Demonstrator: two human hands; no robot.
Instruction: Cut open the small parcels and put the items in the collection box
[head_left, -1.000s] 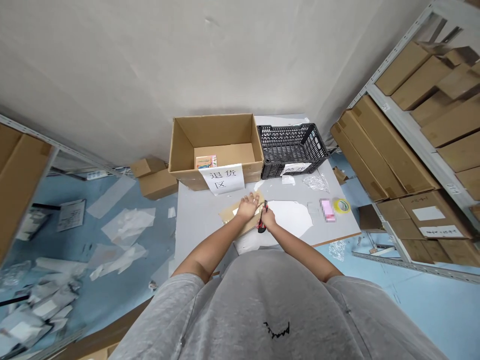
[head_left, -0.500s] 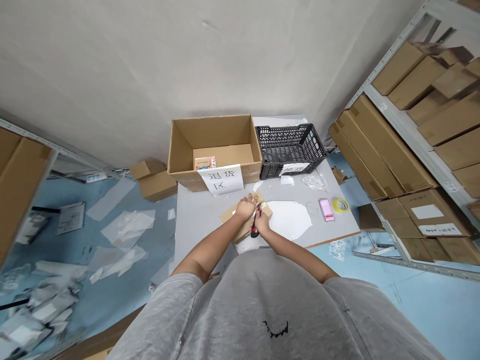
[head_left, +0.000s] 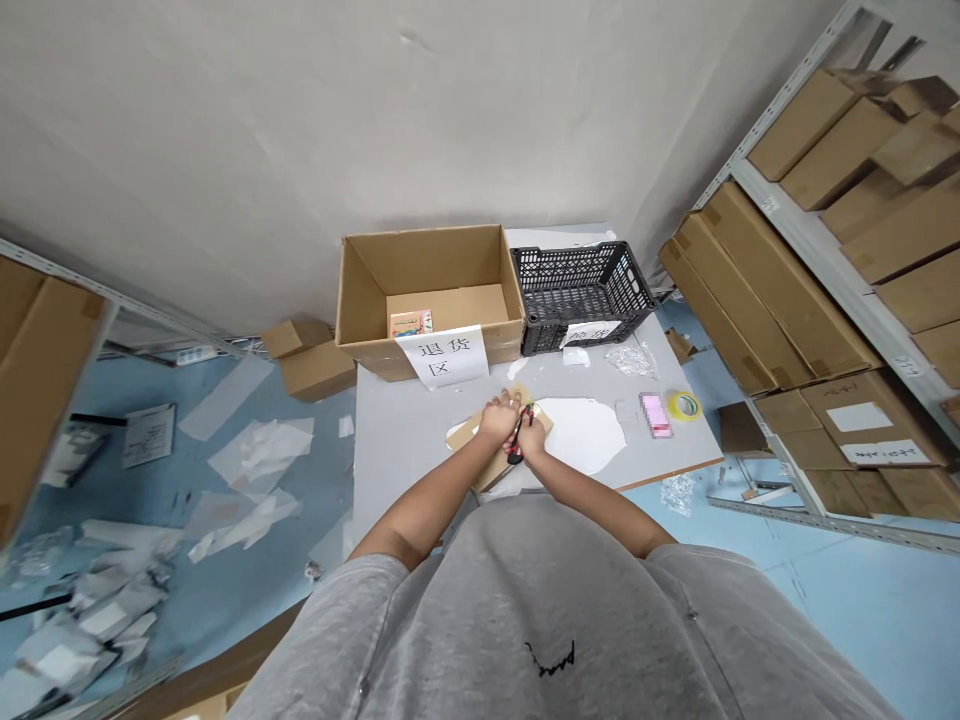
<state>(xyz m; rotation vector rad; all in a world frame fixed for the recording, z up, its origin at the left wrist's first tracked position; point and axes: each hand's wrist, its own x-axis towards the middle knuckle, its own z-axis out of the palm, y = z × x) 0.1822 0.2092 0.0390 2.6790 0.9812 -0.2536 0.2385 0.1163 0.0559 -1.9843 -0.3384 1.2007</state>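
"On the grey surface (head_left: 397, 440), near our own edge, what do we log?"

"Brown parcel (head_left: 463, 434), flattish, lying at a slant, both our hands at it."

"Left hand (head_left: 500, 416)?"

"Palm down on top of the parcel, fingers stretched out, resting rather than gripping."

"Right hand (head_left: 532, 437)?"

"Fingers wrapped round a red and black cutter (head_left: 515, 456), near the left one. Tip points away from us (blade too small to make out, so whether it's in the cardboard, we can't tell)."

"Fine. Around it?"

"White sheet (head_left: 596, 445), flat, right of the parcel. Further right, a pink item (head_left: 656, 415), pixelated, just beside a roll of yellow tape (head_left: 674, 408). Crumpled clear plastic (head_left: 632, 360) behind those."

"Back row?"

"Big carton (head_left: 373, 360) on the left, paper sign (head_left: 442, 358) hanging over its front, one small printed box (head_left: 410, 322) inside. Black mesh crate (head_left: 541, 338) next to it on the right, white label (head_left: 590, 333) on its front."

"Off the surface?"

"Blue floor (head_left: 195, 600) on our left, loose papers (head_left: 262, 455) lying on it. Racking (head_left: 907, 365) on our right, brown boxes (head_left: 832, 130) stacked there. Our grey shirt (head_left: 420, 620) fills the bottom of the view."
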